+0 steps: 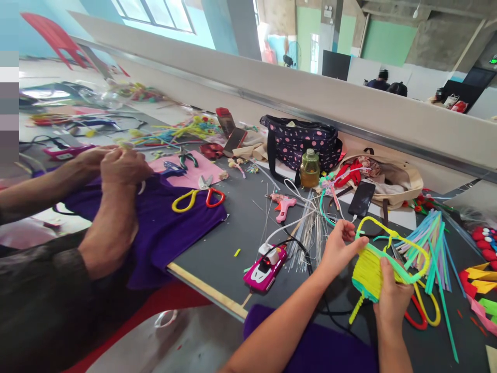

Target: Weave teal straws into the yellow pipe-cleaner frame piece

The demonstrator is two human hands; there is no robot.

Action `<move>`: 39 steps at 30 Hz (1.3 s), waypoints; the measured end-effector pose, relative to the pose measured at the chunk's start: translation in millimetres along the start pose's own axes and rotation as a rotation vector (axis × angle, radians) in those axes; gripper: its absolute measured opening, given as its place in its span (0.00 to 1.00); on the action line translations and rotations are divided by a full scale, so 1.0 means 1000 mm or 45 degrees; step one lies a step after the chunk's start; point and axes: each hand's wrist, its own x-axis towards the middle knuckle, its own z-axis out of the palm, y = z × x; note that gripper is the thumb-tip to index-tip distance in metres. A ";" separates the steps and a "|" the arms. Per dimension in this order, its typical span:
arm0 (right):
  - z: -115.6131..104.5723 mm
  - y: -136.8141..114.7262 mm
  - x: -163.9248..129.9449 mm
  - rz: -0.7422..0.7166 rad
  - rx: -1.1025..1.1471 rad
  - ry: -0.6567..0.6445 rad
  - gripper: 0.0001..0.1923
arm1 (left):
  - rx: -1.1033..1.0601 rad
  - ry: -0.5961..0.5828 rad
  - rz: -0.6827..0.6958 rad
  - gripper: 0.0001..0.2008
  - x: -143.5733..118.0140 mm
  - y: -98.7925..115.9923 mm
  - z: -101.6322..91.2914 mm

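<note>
A dark grey worktop (233, 243) is strewn with craft supplies. At left, a co-worker's two hands (116, 166) work above a purple cloth (166, 228). A dotted dark bag (298, 142) stands at the back, a beige bag (404, 181) beside it. Near the front, the person's left hand (339, 248) pinches a yellow pipe-cleaner loop (392, 235), while the right hand (392, 295) grips the yellow woven piece (368, 269) held just above the worktop. Smaller items lie nearby: pastel pipe cleaners (430, 243), a pink glue gun (283, 204), a pink toy car (266, 269).

Grey table (240, 233) under purple cloth (163, 228)
</note>
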 end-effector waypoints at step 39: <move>-0.001 -0.011 -0.005 0.082 0.143 -0.072 0.13 | -0.787 -0.270 -0.559 0.15 0.005 0.004 -0.009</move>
